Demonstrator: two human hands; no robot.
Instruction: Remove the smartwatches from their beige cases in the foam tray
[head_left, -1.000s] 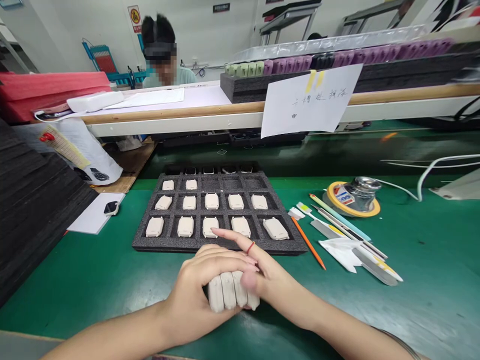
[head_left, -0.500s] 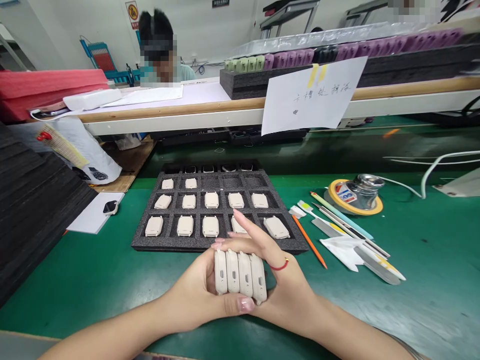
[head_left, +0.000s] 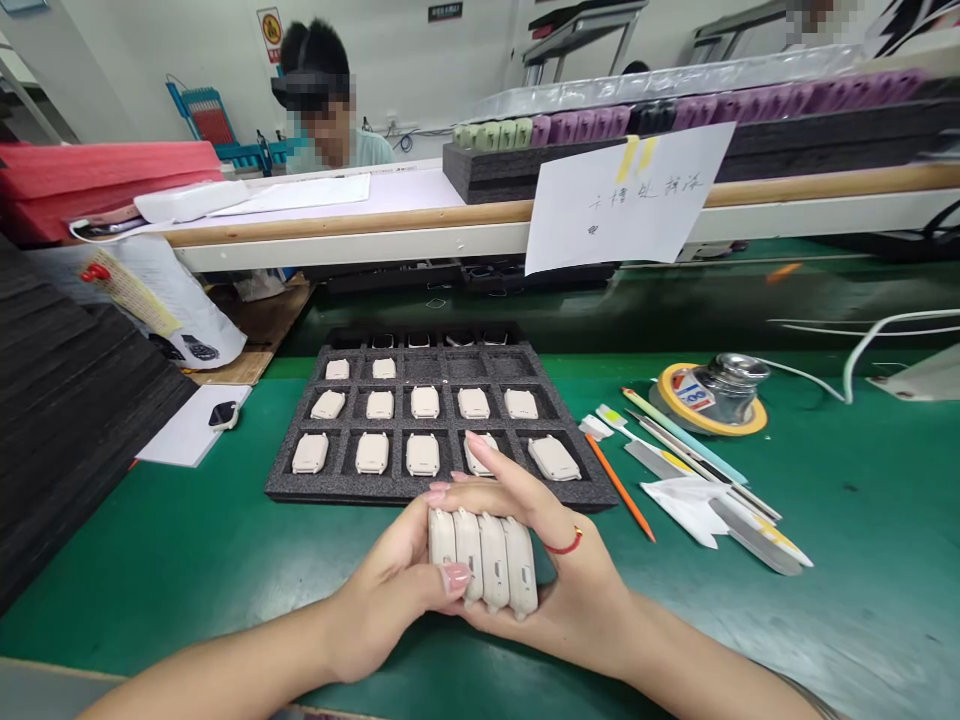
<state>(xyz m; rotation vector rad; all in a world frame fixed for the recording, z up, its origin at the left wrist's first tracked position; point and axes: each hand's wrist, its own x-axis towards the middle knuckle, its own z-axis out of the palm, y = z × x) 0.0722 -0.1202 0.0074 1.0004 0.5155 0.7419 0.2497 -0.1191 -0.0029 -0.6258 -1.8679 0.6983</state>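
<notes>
Several beige watch cases point(head_left: 493, 562) stand side by side in a row between my two hands, just in front of the foam tray. My left hand point(head_left: 397, 590) grips the row from the left, its thumb lying across the near face of the leftmost cases. From the right, my right hand point(head_left: 574, 590) wraps round the same row, with a red string at the base of its raised index finger. Beyond them lies a dark grey foam tray point(head_left: 450, 495), whose compartments hold more beige cases point(head_left: 423, 455); some back compartments hold dark-faced pieces.
Right of the tray lie an orange stick point(head_left: 621, 490), brushes, blades, a white cloth point(head_left: 682, 505) and a glass bottle in a tape roll point(head_left: 709, 395). At left are a watch point(head_left: 223, 415) and stacked black foam point(head_left: 75, 420). A person sits beyond the shelf point(head_left: 345, 235).
My left thumb has moved up and left from the bottom of the row onto the leftmost cases. The view has shifted slightly. Beyond the shelf, the person's head has turned a little.
</notes>
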